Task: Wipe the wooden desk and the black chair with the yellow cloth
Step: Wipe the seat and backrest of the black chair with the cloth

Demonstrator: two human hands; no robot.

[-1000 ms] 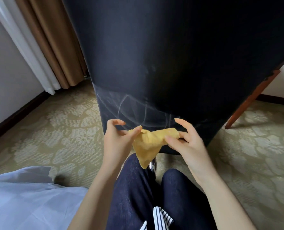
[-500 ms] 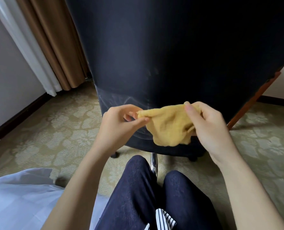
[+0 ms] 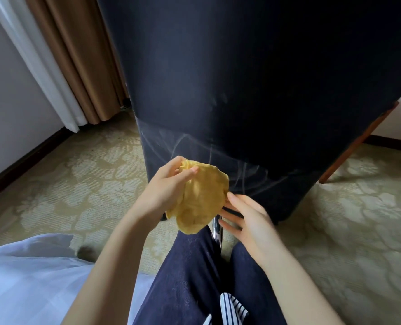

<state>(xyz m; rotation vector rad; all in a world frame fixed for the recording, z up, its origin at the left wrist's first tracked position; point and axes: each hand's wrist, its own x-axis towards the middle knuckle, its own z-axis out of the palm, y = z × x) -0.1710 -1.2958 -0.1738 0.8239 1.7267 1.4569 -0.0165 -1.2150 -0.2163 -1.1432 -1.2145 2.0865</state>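
- The black chair (image 3: 253, 90) fills the upper middle of the view, its dark back facing the camera, with pale curved wipe streaks across its lower part.
- The yellow cloth (image 3: 201, 195) hangs bunched just in front of the chair back's lower edge (whether it touches the chair cannot be told).
- The left hand (image 3: 169, 186) pinches the cloth's gathered top between curled fingers and thumb, and the rest droops below.
- The right hand (image 3: 248, 219) is spread beside the cloth, fingers straight and apart, gripping nothing; its index fingertip is at the cloth's right edge.
- A chrome post (image 3: 217, 231) shows under the chair, between the person's dark trousers (image 3: 190, 277).
- A wooden leg (image 3: 359, 146) slants out from behind the chair's right side.
- Tan curtains (image 3: 82, 55) hang left of the chair, over patterned carpet (image 3: 77, 184).
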